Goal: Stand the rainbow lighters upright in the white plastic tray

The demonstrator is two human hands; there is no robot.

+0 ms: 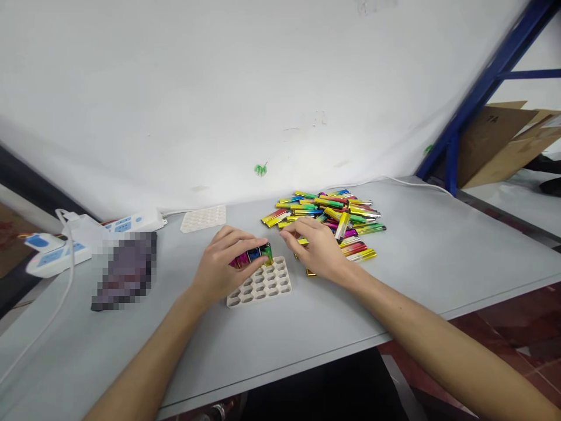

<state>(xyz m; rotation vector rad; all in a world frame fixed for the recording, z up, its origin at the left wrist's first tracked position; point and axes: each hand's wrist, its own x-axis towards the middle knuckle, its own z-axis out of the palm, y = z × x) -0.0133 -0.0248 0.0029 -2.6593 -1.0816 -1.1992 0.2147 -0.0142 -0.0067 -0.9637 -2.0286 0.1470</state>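
Note:
A pale tray [260, 286] with rows of oval holes lies on the table in front of me. Several shiny coloured lighters [254, 254], in pink, blue and green-yellow, stand side by side along its far row. My left hand [225, 260] is closed around this row, fingers behind and thumb in front, covering its left end. Right of the tray, my right hand [318, 245] bends its fingers together at the near left edge of a heap of lighters [335, 210]. Whether a lighter is between those fingertips is hidden.
A second pale tray [204, 218] lies near the wall. At left are a white power strip [127, 225], a white cable [70, 275] and a dark blurred item [127, 269]. A blue metal frame [451, 152] and cardboard boxes [499, 140] stand at right.

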